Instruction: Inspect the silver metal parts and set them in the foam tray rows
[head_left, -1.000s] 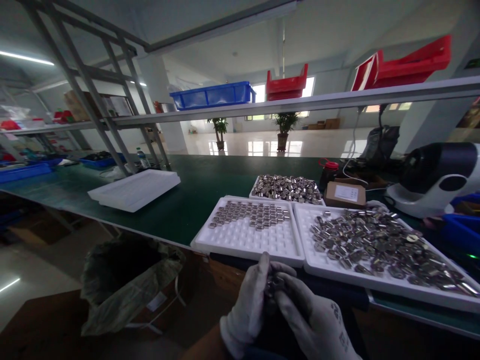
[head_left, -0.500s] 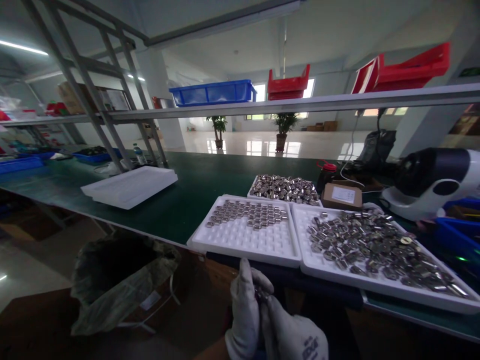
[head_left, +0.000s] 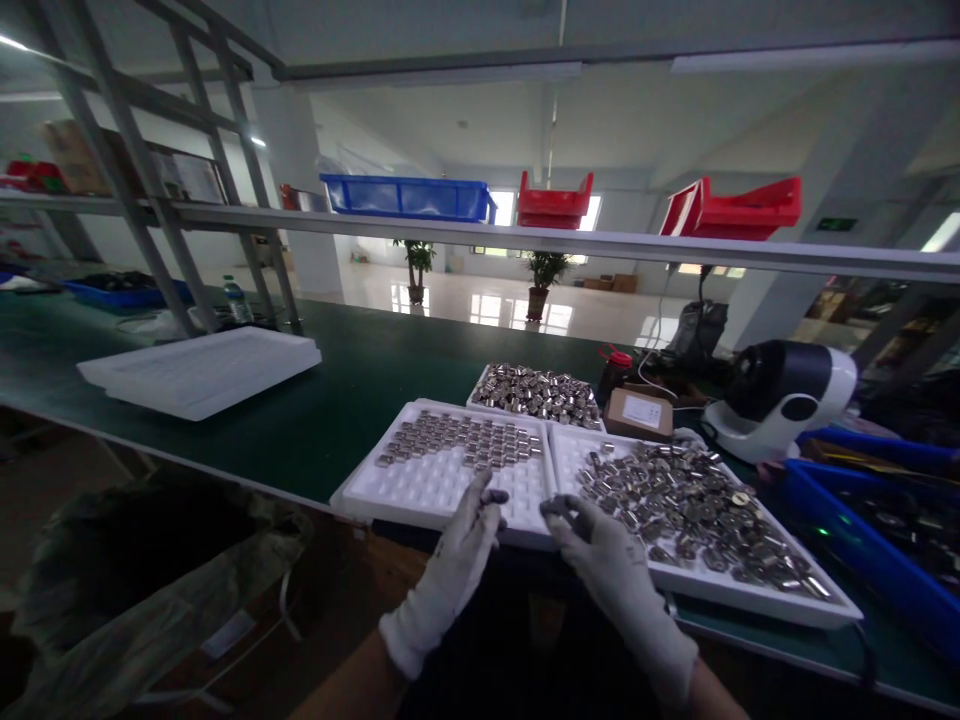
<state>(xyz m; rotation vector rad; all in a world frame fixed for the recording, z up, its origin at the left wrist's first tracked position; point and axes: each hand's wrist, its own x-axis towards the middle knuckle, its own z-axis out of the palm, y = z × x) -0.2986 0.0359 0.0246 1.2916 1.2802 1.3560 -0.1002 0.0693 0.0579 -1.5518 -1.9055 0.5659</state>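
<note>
My left hand [head_left: 457, 555], in a white glove with darkened fingertips, is over the near edge of the white grid tray [head_left: 427, 490]. Its fingers are curled, and what lies inside them is hidden. Rows of short metal cylinders [head_left: 457, 440] fill the far part of that tray; its near pockets show white. To the right, my gloved right hand [head_left: 611, 560] has thumb and fingers drawn together by the gap between two trays. Anything in this pinch is too dark to make out. Beside it, a second white tray [head_left: 750, 598] carries a heap of loose metal cylinders [head_left: 682, 500].
Behind stands another tray of metal cylinders [head_left: 536, 393], near a small cardboard box [head_left: 639, 413] and a red-capped bottle [head_left: 616, 370]. Stacked white trays [head_left: 202, 372] lie left. A black-and-white machine [head_left: 784, 395] and blue bin [head_left: 870, 540] are right. A shelf [head_left: 480, 232] spans above.
My hands were together below the tray's front edge, with small metal pieces between them. They have moved apart and up to the trays. The view has shifted to the right.
</note>
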